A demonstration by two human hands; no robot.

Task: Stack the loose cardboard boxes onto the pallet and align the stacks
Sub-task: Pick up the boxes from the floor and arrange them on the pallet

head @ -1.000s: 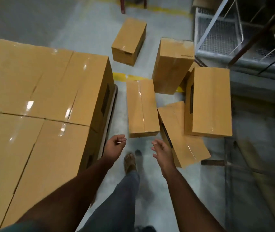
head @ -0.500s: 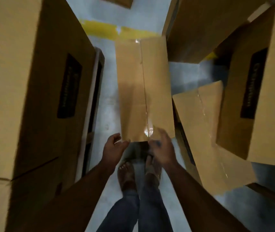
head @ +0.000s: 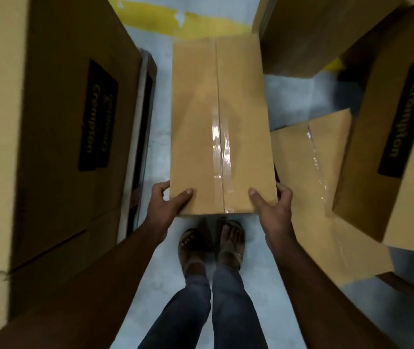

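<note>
Both hands have closed onto the near end of the taped box (head: 221, 127), which a moment ago they only reached for. Left hand (head: 166, 205) grips the near left corner, thumb on top; right hand (head: 272, 206) grips the near right corner likewise. It lies lengthwise above the grey floor (head: 160, 117), perhaps lifted slightly, though blur hides that. Stacked boxes (head: 49, 122) on the pallet (head: 145, 102) stand just left. Loose boxes (head: 326, 172) crowd the right, beyond a yellow floor line (head: 188, 23).
</note>
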